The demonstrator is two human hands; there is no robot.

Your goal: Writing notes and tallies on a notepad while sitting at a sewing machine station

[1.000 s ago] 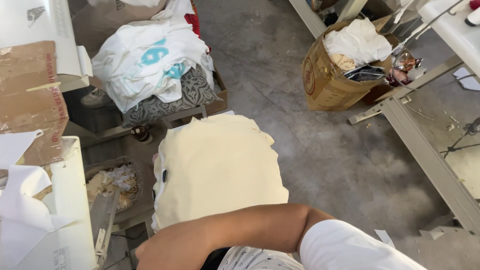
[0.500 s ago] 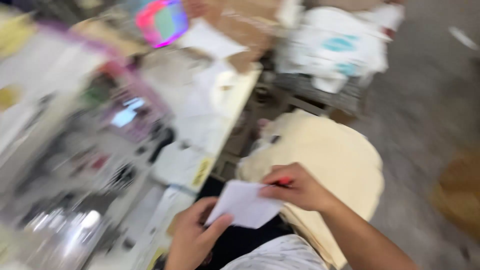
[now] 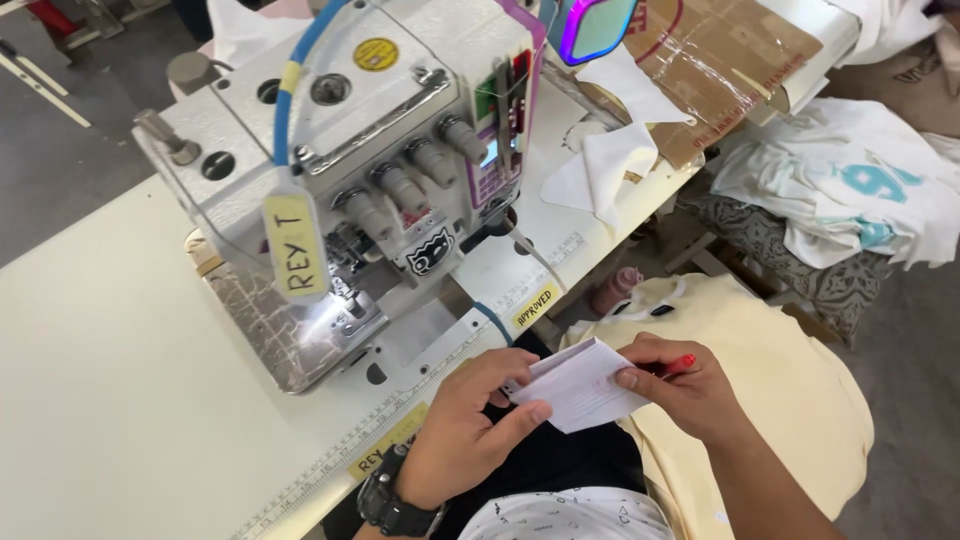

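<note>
left wrist: black watch [image 3: 395, 505] | forearms bare | shirt: white, small printed shapes [image 3: 570, 517]

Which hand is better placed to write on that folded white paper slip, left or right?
Probably the right hand: it already grips a red pen while pinching the folded white paper slip at its edge. The left hand, wearing a black wristwatch, supports the slip from below and holds no pen.

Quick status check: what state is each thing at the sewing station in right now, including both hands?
Left hand: fingers gripping the paper slip.
Right hand: holding the slip, a red pen tucked in.
Paper slip: folded, held over the lap.
Red pen: mostly hidden.
Sewing machine: work light on.
Yellow fabric: piled beside the table.
</note>
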